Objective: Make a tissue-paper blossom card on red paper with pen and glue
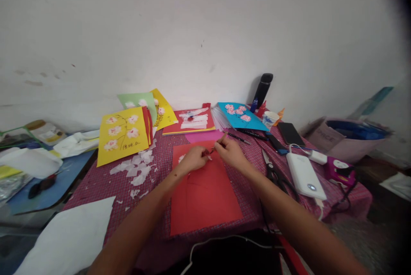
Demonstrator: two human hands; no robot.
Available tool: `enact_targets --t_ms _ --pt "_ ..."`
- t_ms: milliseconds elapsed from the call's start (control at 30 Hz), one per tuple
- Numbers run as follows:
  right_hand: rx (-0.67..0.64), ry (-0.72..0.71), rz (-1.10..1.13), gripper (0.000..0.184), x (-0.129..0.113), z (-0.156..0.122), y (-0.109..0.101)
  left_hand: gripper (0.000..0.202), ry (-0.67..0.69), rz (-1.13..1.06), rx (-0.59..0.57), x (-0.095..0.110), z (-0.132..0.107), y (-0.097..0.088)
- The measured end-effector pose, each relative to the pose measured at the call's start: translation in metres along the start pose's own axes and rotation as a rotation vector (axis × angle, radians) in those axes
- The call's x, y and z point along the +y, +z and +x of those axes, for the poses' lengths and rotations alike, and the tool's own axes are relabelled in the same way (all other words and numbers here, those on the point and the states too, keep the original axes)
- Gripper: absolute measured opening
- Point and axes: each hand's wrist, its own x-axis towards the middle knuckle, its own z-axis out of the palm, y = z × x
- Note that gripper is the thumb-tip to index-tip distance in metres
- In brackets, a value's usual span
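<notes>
A sheet of red paper (205,200) lies in front of me, with faint dark lines on it. Over its upper part, my left hand (195,158) is closed, fingertips bent together; what they pinch, if anything, is too small to make out. My right hand (230,151) grips a thin brown stick (222,138), its tip slanting down toward my left fingertips. A small pale scrap (209,158) shows on the red paper between the hands. Partly behind my left hand, a whitish tuft (181,158) sits near the sheet's upper left.
Torn white paper bits (136,167) lie left of the sheet. Yellow (120,136) and blue (242,114) flower cards stand behind. On the right are scissors (274,172), a white power bank (306,175), a phone (291,133), a paper cup (270,118) and a black bottle (263,88).
</notes>
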Motion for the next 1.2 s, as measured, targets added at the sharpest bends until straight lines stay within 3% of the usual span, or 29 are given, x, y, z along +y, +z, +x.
enact_targets --t_ms 100,267,367,433,467,533,600,733,800,867,1033,1200 --pt "0.068 0.014 0.053 0.023 -0.01 -0.008 -0.005 0.023 -0.001 -0.007 0.043 0.006 -0.003 -0.007" --pt "0.207 0.054 0.299 0.027 -0.025 -0.033 -0.009 0.029 0.026 0.004 0.271 0.015 -0.028 -0.019" --pt "0.221 0.072 0.385 0.028 -0.025 -0.055 -0.006 0.023 0.028 -0.049 0.35 0.031 -0.074 -0.023" --pt "0.215 0.074 0.38 0.025 -0.019 -0.07 -0.003 0.027 0.124 -0.047 0.263 0.046 -0.115 -0.024" --pt "0.21 0.078 0.357 0.025 -0.015 -0.078 -0.001 0.031 0.198 -0.029 0.16 0.052 -0.136 -0.025" --pt "0.196 0.069 0.287 0.025 -0.006 -0.089 0.002 0.035 0.241 -0.008 0.121 0.053 -0.174 -0.029" --pt "0.21 0.028 0.198 0.024 0.004 -0.097 0.005 0.038 0.136 0.012 0.248 0.034 -0.202 -0.039" --pt "0.244 -0.033 0.136 0.023 0.017 -0.103 0.008 0.024 -0.312 0.21 0.513 -0.053 -0.237 -0.082" --pt "0.247 -0.051 0.108 0.022 0.019 -0.104 0.009 0.021 -0.473 0.305 0.488 -0.093 -0.244 -0.105" --pt "0.241 -0.067 0.076 0.022 0.02 -0.104 0.009 0.02 -0.511 0.377 0.441 -0.117 -0.245 -0.119" --pt "0.247 -0.047 0.06 0.026 0.02 -0.104 0.009 0.017 -0.386 0.468 0.286 -0.127 -0.226 -0.119" --pt "0.267 -0.035 0.044 0.028 0.019 -0.106 0.009 0.023 -0.398 0.438 0.307 -0.126 -0.211 -0.117"
